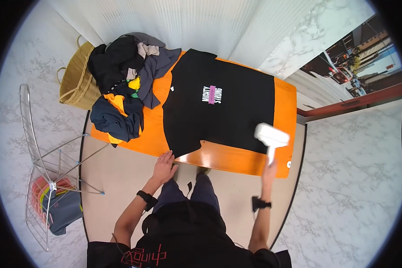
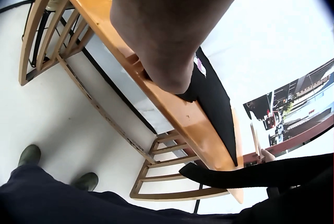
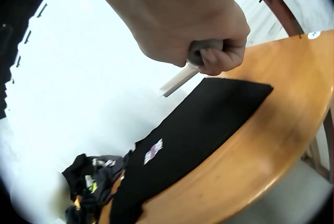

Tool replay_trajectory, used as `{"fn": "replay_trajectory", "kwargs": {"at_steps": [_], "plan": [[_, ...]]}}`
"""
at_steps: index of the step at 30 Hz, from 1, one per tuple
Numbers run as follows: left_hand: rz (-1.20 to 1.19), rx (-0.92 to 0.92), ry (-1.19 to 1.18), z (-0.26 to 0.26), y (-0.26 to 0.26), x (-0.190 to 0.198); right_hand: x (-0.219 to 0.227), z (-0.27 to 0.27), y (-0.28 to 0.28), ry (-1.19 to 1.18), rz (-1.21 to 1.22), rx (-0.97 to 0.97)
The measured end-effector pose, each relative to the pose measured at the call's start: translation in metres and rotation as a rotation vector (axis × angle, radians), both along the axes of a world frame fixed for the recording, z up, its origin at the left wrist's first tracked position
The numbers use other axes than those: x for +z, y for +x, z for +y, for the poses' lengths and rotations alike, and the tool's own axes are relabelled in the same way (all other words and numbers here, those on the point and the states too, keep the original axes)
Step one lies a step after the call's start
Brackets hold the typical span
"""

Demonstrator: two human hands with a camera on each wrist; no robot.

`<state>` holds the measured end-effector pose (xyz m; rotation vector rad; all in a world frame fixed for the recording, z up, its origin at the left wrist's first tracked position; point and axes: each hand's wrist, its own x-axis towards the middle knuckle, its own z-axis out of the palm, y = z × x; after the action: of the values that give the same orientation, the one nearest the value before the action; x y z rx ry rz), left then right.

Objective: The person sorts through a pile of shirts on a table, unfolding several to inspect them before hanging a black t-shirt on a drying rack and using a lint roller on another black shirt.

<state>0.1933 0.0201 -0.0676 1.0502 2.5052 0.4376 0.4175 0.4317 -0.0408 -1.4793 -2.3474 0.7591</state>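
Note:
A black T-shirt (image 1: 241,111) with a white and pink print lies spread flat on the orange wooden table (image 1: 285,102). My right hand (image 1: 269,174) grips the handle of a white lint roller (image 1: 272,135), whose head is blurred and overlaps the shirt's hem corner in the head view. From the right wrist, the fingers curl round the handle's grey end (image 3: 202,51), and the roller is held up above the shirt. At the table's front edge, my left hand (image 1: 164,167) rests with extended fingers by the shirt's near sleeve.
A heap of dark clothes (image 1: 120,67) with yellow and orange bits covers the table's left end, beside a wicker basket (image 1: 78,85). On the left stands a metal drying rack (image 1: 52,185) with hangers and a grey cloth. A white curtain (image 1: 174,22) hangs behind the table.

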Motion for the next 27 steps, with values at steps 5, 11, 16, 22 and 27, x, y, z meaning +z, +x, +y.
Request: {"fn": "replay_trajectory", "kwargs": {"at_steps": [5,11,16,22,27], "plan": [[0.033,-0.138,0.133,-0.012,-0.020,-0.010,0.046,-0.174,-0.047,-0.196,-0.089,0.228],[0.025,-0.255,0.205,-0.031,-0.024,-0.023,0.023,-0.259,-0.117,-0.192,-0.096,0.260],[0.027,-0.278,0.221,-0.040,-0.024,-0.023,0.003,-0.265,-0.136,-0.125,-0.163,0.261],[0.024,-0.295,0.201,-0.043,-0.026,-0.021,0.010,-0.247,-0.110,-0.089,-0.273,0.180],[-0.065,-0.266,0.175,-0.039,-0.042,-0.017,0.027,-0.249,-0.105,-0.134,-0.238,0.174]]}}
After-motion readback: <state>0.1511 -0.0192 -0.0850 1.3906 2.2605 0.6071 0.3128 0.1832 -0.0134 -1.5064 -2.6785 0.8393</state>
